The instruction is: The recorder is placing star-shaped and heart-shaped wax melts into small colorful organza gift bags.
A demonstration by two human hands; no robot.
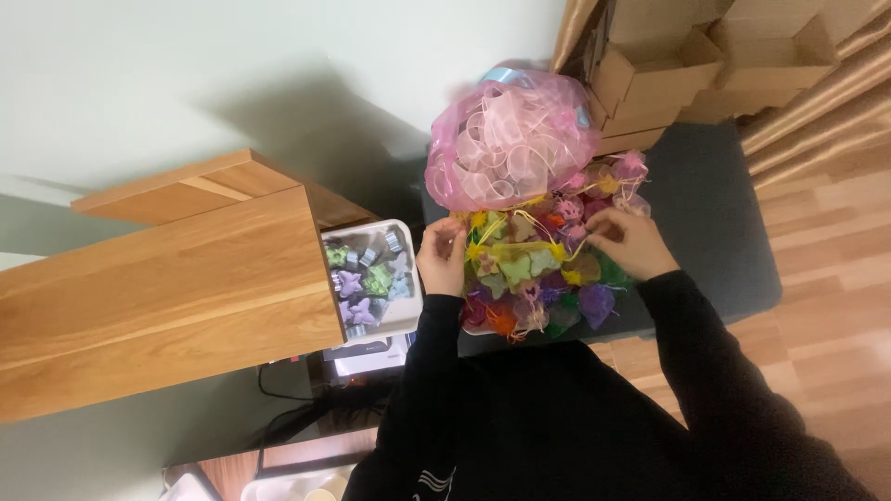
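Both my hands rest on a heap of coloured pouches (534,278) on the dark worktop (715,232): left hand (442,260) and right hand (626,241) apart, seemingly pinching yellow strings (520,223). Beyond lies pink ribbon (506,144), then boxes (659,65).

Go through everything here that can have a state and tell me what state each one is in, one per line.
left hand: resting on the left edge of the pouch pile, fingers curled.
right hand: pinching a yellow drawstring, pulled taut.
organza pouches: heaped loosely, mixed colours.
pink ribbon bundle: bagged in pink mesh, lying behind the pile.
white tray: open, full of star-shaped pieces.
cardboard boxes: open, stacked.
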